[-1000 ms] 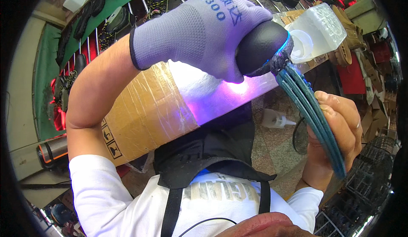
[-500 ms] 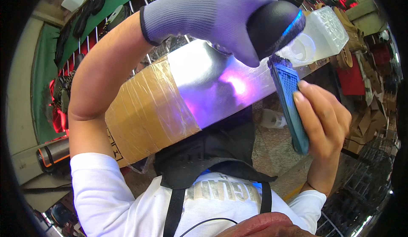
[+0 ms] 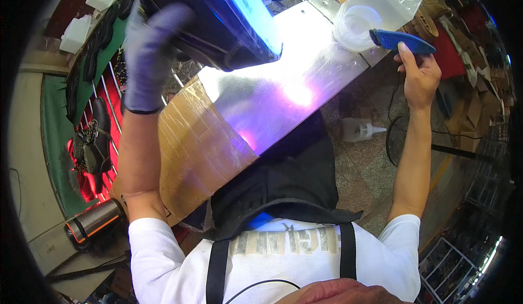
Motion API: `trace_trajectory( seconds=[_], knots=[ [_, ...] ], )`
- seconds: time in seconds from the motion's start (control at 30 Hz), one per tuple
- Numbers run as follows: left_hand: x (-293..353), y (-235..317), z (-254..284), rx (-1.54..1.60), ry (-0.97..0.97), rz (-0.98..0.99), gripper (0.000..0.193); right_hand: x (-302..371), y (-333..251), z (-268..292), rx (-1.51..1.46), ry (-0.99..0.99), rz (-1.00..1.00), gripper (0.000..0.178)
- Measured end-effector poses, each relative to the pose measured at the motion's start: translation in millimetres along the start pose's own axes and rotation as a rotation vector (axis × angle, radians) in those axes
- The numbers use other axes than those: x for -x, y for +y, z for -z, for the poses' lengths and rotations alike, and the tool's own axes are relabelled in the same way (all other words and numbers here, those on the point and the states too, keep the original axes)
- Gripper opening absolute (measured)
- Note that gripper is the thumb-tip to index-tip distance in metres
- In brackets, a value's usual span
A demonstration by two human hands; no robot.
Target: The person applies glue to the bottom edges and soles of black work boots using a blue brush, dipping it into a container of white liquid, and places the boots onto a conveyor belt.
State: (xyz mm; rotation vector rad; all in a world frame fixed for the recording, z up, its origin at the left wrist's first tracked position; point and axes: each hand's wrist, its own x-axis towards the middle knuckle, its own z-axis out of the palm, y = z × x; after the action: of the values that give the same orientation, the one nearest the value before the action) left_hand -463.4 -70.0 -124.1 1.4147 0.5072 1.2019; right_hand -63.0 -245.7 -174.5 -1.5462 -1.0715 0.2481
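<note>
My left hand (image 3: 150, 59), in a grey-purple glove, grips a black shoe (image 3: 218, 20) held up at the top centre, its sole lit blue. My bare right hand (image 3: 419, 78) is stretched out to the upper right and holds a flat blue tool (image 3: 400, 40). The tool's tip touches the rim of a translucent plastic container (image 3: 376, 4). A taped cardboard board (image 3: 207, 135) lies across my lap below both hands and reflects a bright purple-white glare.
A green rack with dark shoes (image 3: 92, 135) on red-lit bars runs down the left. A black and orange cylinder (image 3: 92, 225) lies at lower left. A small squeeze bottle (image 3: 357, 129) lies on the tiled floor. Stacked goods crowd the right.
My left hand has swung the shoe up and to the left, away from the tool. My right hand has carried the blue tool up to the plastic container.
</note>
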Motion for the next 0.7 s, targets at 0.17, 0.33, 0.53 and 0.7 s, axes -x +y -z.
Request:
trace_trajectory(
  seconds=[0.17, 0.33, 0.53, 0.7],
  knots=[
    [37.4, -21.6, 34.2, 0.785, -0.305, 0.032, 0.048, -21.8, 4.8, -30.4, 0.279, -0.04, 0.126, 0.021],
    [77.6, -54.5, 2.9, 0.9, 0.005, 0.44, 0.048, -39.6, 23.7, -41.1, 0.492, -0.199, 0.227, 0.026],
    [95.6, -93.9, 17.5, 0.715, 0.094, 0.72, 0.05, -48.7, 36.2, -45.2, 0.306, -0.202, -0.021, 0.024],
    [89.5, -89.5, 19.4, 0.711, 0.073, 0.74, 0.052, -38.4, 42.9, -34.4, -0.16, -0.069, -0.298, 0.017]
  ],
)
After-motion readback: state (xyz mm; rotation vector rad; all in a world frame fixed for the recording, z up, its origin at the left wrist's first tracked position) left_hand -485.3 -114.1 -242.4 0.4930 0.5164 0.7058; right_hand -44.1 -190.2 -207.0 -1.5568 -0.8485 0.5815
